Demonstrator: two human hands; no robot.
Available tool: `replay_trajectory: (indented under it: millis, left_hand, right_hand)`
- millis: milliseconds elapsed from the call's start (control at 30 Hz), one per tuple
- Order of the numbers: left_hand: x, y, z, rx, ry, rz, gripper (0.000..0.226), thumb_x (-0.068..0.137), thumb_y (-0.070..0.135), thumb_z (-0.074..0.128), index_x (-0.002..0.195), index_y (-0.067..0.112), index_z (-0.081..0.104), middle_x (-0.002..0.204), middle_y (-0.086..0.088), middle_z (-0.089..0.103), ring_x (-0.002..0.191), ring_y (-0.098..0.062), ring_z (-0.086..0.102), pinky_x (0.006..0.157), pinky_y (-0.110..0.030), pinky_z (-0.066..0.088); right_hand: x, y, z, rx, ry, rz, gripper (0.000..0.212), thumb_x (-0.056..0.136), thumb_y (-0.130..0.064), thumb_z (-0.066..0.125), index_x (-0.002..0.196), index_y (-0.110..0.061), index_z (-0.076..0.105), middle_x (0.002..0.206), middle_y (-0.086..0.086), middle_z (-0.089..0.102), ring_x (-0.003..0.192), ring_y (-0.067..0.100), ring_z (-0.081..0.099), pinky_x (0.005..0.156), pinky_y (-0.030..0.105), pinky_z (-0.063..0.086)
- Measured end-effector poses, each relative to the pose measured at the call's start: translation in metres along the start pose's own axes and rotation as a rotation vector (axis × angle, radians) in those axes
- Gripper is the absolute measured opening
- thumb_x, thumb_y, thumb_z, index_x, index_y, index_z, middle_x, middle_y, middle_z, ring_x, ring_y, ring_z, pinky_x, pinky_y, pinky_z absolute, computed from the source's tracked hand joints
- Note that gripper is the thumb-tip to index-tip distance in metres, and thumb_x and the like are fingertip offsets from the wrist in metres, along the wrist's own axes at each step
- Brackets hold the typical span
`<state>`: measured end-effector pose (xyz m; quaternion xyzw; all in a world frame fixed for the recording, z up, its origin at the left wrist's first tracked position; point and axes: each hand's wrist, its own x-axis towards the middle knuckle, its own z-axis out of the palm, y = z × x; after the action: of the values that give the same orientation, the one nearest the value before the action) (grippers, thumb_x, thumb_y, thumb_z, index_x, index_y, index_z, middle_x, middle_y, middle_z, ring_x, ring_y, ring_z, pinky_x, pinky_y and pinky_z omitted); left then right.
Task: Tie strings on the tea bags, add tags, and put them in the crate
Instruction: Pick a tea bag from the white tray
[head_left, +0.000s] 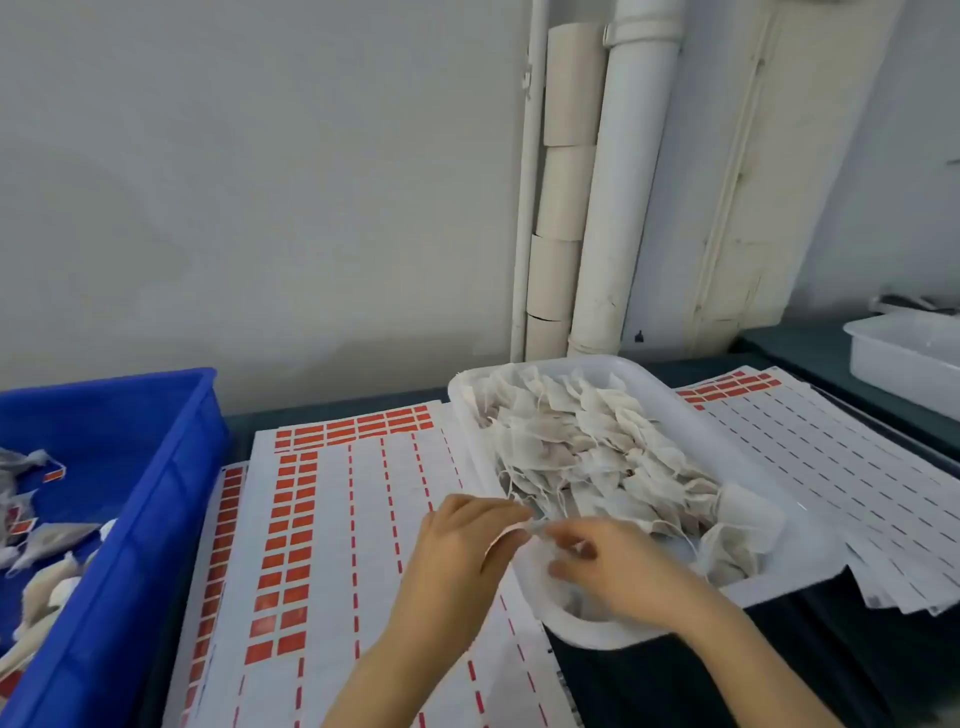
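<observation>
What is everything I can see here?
crate: one, blue, far left
finished tea bags: several, pale with red tags, inside the crate
tag sheets: several, white and red, under and beside the tray
tray: one, white, centre right
loose tea bags: a heap, off-white, in the tray
second tray: one, white, far right
pipe: one, white, against the wall
cardboard rolls: several, beige, stacked beside the pipe
held tea bag: one, off-white, between the hands
left hand, right hand: both pinching it, tray's near corner

A blue crate (171, 467) stands by white sheets (332, 519) patterned with red-orange tags (283, 525) and dashes, off-white tea bags (587, 457) fill a white tray (737, 457).
</observation>
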<state>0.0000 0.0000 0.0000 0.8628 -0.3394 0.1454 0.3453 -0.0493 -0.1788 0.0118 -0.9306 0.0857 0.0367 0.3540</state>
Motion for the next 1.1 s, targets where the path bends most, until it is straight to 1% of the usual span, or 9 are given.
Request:
replay_trajectory:
  millis: [167, 333, 500, 667, 767, 867, 933, 1033, 1100]
  left_hand:
    - [0.003, -0.007, 0.012, 0.074, -0.085, -0.011, 0.028, 0.095, 0.032, 0.049, 0.119, 0.034, 0.063, 0.122, 0.019, 0.06, 0.113, 0.0, 0.044, 0.086, -0.002, 0.021]
    - [0.002, -0.012, 0.015, 0.008, -0.083, -0.058, 0.025, 0.094, 0.027, 0.052, 0.116, 0.031, 0.065, 0.12, 0.017, 0.061, 0.11, 0.0, 0.046, 0.093, -0.009, 0.03]
    - [0.008, -0.009, 0.015, -0.095, -0.071, -0.162, 0.024, 0.094, 0.03, 0.053, 0.115, 0.036, 0.063, 0.118, 0.018, 0.061, 0.101, 0.007, 0.043, 0.082, 0.004, 0.027]
    - [0.019, -0.007, 0.013, -0.202, -0.202, -0.298, 0.044, 0.093, 0.031, 0.054, 0.129, 0.053, 0.042, 0.132, 0.016, 0.046, 0.123, -0.011, 0.041, 0.102, -0.026, 0.033]
    - [0.03, -0.001, 0.01, -0.235, -0.248, -0.226, 0.043, 0.092, 0.033, 0.056, 0.129, 0.051, 0.044, 0.125, 0.026, 0.048, 0.119, -0.008, 0.041, 0.102, -0.03, 0.03]
    - [0.039, 0.008, 0.01, -0.35, -0.266, -0.179, 0.033, 0.088, 0.03, 0.06, 0.119, 0.042, 0.058, 0.107, 0.026, 0.062, 0.093, 0.009, 0.051, 0.094, -0.017, 0.036]
    - [0.044, 0.012, 0.01, -0.434, -0.237, -0.21, 0.024, 0.085, 0.029, 0.064, 0.109, 0.035, 0.065, 0.09, 0.024, 0.063, 0.083, 0.008, 0.056, 0.076, -0.007, 0.043]
    - [0.047, 0.017, 0.01, -0.541, -0.141, -0.261, 0.006, 0.082, 0.029, 0.068, 0.081, 0.035, 0.068, 0.078, 0.015, 0.066, 0.078, -0.002, 0.06, 0.071, -0.015, 0.049]
    - [0.046, 0.019, 0.008, -0.595, -0.063, -0.313, 0.019, 0.081, 0.031, 0.07, 0.064, 0.035, 0.063, 0.068, 0.018, 0.063, 0.069, 0.002, 0.059, 0.063, -0.012, 0.048]
  right_hand:
    - [0.006, -0.013, 0.021, -0.077, 0.01, 0.016, 0.027, 0.092, -0.031, 0.052, 0.115, -0.019, 0.062, 0.111, -0.003, 0.064, 0.096, 0.011, 0.06, 0.085, 0.026, 0.048]
    - [0.01, -0.01, 0.016, -0.008, 0.083, 0.049, 0.013, 0.088, -0.023, 0.056, 0.081, -0.028, 0.066, 0.079, -0.011, 0.065, 0.072, 0.003, 0.06, 0.07, 0.018, 0.049]
    - [0.01, -0.013, 0.004, 0.137, 0.14, 0.028, 0.013, 0.089, -0.022, 0.057, 0.081, -0.029, 0.063, 0.077, -0.009, 0.068, 0.065, 0.001, 0.064, 0.057, 0.008, 0.042]
    - [0.005, -0.023, -0.014, 0.216, 0.12, -0.031, 0.013, 0.091, -0.021, 0.055, 0.085, -0.027, 0.065, 0.073, -0.012, 0.068, 0.064, -0.003, 0.064, 0.063, 0.016, 0.048]
    - [0.003, -0.027, -0.025, 0.249, 0.116, -0.061, 0.014, 0.092, -0.022, 0.055, 0.084, -0.027, 0.065, 0.074, -0.012, 0.069, 0.068, 0.002, 0.065, 0.07, 0.023, 0.052]
    - [0.002, -0.032, -0.035, 0.239, 0.146, -0.102, 0.017, 0.093, -0.021, 0.053, 0.083, -0.028, 0.065, 0.067, -0.015, 0.065, 0.06, -0.004, 0.058, 0.061, 0.016, 0.045]
    - [0.003, -0.032, -0.038, 0.239, 0.174, -0.107, 0.016, 0.092, -0.021, 0.054, 0.085, -0.027, 0.066, 0.073, -0.011, 0.066, 0.066, -0.001, 0.059, 0.066, 0.022, 0.048]
    - [0.001, -0.032, -0.04, 0.434, 0.207, -0.083, 0.019, 0.093, -0.023, 0.052, 0.088, -0.024, 0.07, 0.085, -0.005, 0.071, 0.08, 0.012, 0.067, 0.078, 0.032, 0.056]
    - [-0.005, -0.034, -0.039, 0.585, 0.23, -0.09, 0.02, 0.091, -0.036, 0.051, 0.092, -0.031, 0.07, 0.092, -0.009, 0.072, 0.083, 0.01, 0.069, 0.077, 0.032, 0.057]
